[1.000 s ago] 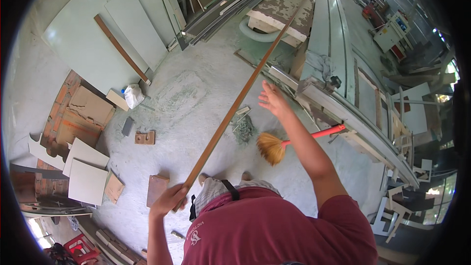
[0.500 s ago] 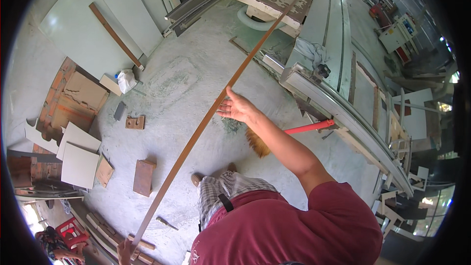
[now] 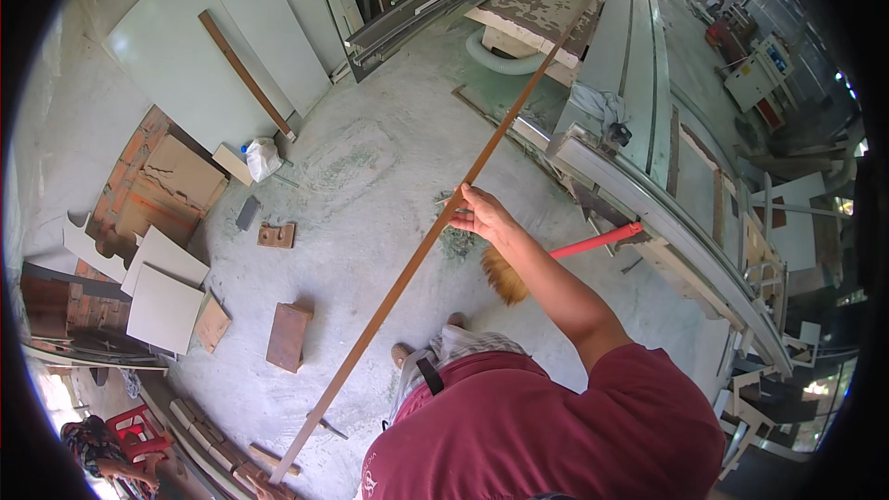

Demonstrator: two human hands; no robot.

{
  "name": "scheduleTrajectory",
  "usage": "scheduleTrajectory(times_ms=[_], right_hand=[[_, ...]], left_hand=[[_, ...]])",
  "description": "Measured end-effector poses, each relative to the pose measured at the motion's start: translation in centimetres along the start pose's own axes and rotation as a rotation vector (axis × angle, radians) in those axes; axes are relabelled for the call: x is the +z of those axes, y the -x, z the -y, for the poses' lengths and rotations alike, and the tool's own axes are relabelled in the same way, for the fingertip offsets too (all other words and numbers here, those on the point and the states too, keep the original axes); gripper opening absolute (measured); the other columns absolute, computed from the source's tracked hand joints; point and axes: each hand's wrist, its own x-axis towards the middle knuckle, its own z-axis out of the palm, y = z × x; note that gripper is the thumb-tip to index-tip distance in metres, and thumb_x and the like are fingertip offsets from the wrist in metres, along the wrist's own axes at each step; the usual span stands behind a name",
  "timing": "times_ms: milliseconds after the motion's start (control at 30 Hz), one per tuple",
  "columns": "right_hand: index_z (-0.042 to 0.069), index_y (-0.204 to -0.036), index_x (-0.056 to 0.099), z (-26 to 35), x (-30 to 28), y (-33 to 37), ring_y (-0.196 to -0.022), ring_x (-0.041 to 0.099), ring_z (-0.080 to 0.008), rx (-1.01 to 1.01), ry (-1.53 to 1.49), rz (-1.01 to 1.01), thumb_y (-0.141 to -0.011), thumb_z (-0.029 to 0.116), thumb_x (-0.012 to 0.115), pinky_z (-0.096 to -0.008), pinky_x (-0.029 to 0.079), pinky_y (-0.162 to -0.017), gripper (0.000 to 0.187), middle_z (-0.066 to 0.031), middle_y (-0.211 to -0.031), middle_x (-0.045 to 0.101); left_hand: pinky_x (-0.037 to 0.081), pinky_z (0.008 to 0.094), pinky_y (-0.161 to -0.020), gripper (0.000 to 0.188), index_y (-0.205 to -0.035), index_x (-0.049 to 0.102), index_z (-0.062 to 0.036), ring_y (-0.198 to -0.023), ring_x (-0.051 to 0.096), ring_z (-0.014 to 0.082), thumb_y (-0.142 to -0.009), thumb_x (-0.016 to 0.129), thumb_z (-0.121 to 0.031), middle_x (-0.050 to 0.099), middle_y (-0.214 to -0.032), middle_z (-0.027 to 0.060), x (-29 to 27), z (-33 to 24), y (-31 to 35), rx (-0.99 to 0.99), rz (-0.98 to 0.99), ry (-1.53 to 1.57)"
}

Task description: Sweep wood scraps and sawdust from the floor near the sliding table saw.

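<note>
Step in hand, by my judgement: two-handed handling of the long brown strip [image 3: 387,308], which slants from the lower left toward the far benches. The next move calls for both hands to act together; at this length, a small shift at the near end could swing the far end widely.

1. Near end: my left hand [image 3: 266,491] is at the strip's end, mostly cut off by the rim. I cannot tell whether its fingers are closed.

2. Mid-length: my right arm reaches forward and inward from the maroon sleeve [image 3: 648,389], elbow slightly bent. The right hand [image 3: 483,216] lightly grasps the strip's right edge, thumb pointing forward, fingers curled.

3. Floor: a brown block [image 3: 290,338] lies left of the strip. A broom [image 3: 505,280] shows partly behind the forearm.

4. Far side: the strip passes left of the metal rail [image 3: 648,208] and across the speckled slab [image 3: 537,7]. Contact there cannot be determined.
</note>
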Motion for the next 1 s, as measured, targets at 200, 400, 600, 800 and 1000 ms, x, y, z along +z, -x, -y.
scheduleTrajectory(times_ms=[200, 400, 600, 800, 1000], right_hand=[[0.010, -0.102, 0.046, -0.9, -1.4, 0.4, -0.087, 0.056, -0.0263, 0.009, 0.056, -0.057, -0.087, 0.036, 0.046, -0.0405, 0.049, -0.078, 0.030, -0.0106, -0.095, 0.055], [0.009, -0.102, 0.045, -0.7, -2.6, -0.4, -0.085, 0.057, -0.0264, 0.004, 0.093, -0.074, -0.087, 0.036, 0.046, -0.0403, 0.049, -0.077, 0.031, -0.0114, -0.093, 0.055], [0.009, -0.101, 0.047, -0.1, -3.9, 0.6, -0.086, 0.058, -0.0251, -0.005, 0.114, -0.103, -0.086, 0.036, 0.048, -0.0388, 0.049, -0.077, 0.031, -0.0133, -0.094, 0.058], [0.009, -0.099, 0.047, 0.3, -4.4, 1.9, -0.085, 0.058, -0.0243, 0.005, 0.117, -0.145, -0.087, 0.035, 0.047, -0.0374, 0.049, -0.077, 0.029, -0.0134, -0.095, 0.058], [0.009, -0.098, 0.047, 0.7, -4.4, 1.9, -0.082, 0.058, -0.0237, 0.006, 0.128, -0.154, -0.087, 0.035, 0.047, -0.0368, 0.050, -0.076, 0.029, -0.0119, -0.093, 0.057]], left_hand=[[0.036, 0.0233, -0.043, 0.043, -0.089, 0.060, -0.0036, -0.050, 0.042, 0.0080, -0.084, 0.047, -0.044, 0.047, -0.062, 0.0000, 0.6, 2.3, 0.6, -0.098, -0.037, 0.172], [0.036, 0.0220, -0.044, 0.043, -0.090, 0.059, -0.0039, -0.050, 0.042, 0.0077, -0.084, 0.047, -0.045, 0.047, -0.062, 0.0005, 0.7, 4.1, 1.1, -0.143, -0.050, 0.235], [0.036, 0.0206, -0.044, 0.044, -0.091, 0.058, -0.0042, -0.051, 0.041, 0.0074, -0.084, 0.047, -0.046, 0.047, -0.063, 0.0009, 0.1, 4.9, 2.1, -0.180, -0.064, 0.257], [0.035, 0.0213, -0.042, 0.044, -0.090, 0.059, -0.0043, -0.050, 0.041, 0.0074, -0.083, 0.047, -0.046, 0.045, -0.062, 0.0001, 0.8, 3.8, 2.8, -0.173, -0.087, 0.287], [0.034, 0.0219, -0.040, 0.044, -0.089, 0.060, -0.0045, -0.049, 0.041, 0.0074, -0.083, 0.048, -0.046, 0.043, -0.061, -0.0008, 1.2, 2.6, 4.0, -0.159, -0.080, 0.299]])
